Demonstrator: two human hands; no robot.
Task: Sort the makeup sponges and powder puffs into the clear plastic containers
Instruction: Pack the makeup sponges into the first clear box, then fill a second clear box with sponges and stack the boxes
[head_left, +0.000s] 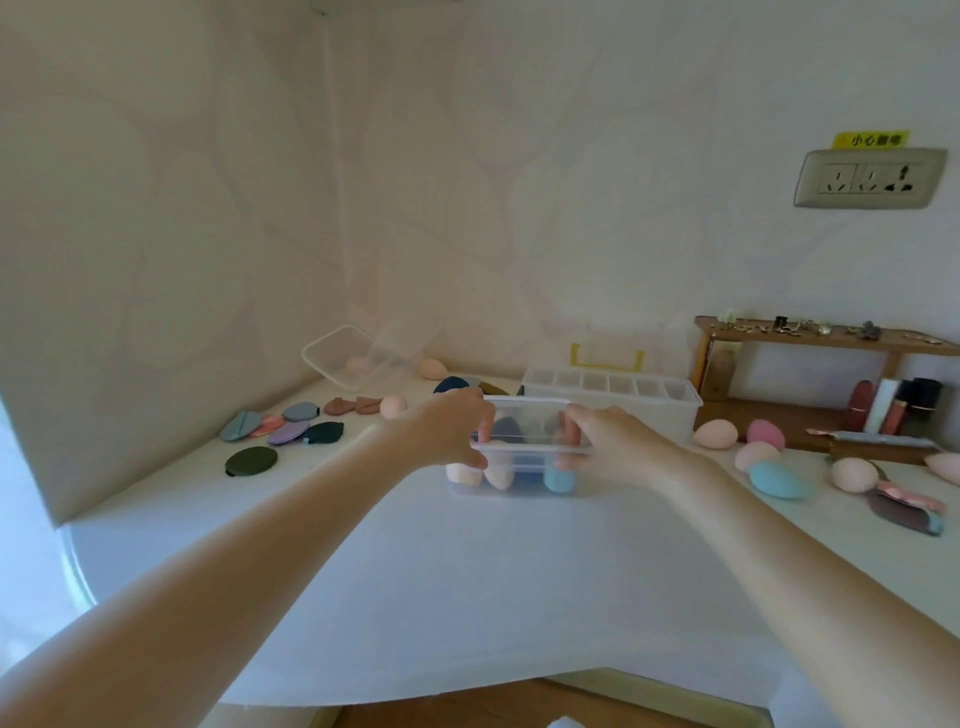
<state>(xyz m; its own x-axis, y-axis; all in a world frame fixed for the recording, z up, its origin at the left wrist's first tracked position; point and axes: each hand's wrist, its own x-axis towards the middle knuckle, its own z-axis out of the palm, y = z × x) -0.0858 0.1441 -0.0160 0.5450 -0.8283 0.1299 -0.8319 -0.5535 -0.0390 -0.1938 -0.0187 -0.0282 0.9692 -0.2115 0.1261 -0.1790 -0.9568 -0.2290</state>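
Observation:
A clear plastic container (524, 488) stands mid-table with several egg-shaped sponges inside, pink, blue and dark ones. My left hand (452, 434) and my right hand (605, 444) both grip a clear lid (530, 415) held over its top, one hand at each end. Flat powder puffs (288, 431) in teal, purple, dark green and brown lie at the left. Loose sponges (776, 479) in pink, peach and teal lie at the right. A second clear container (332, 353) leans tilted against the back wall with a peach sponge in it.
A white compartment box (613, 400) with a yellow handle stands behind the container. A wooden shelf (826, 338) with cosmetics fills the right back corner. A wall socket (870, 178) is above it. Walls close the left and back sides.

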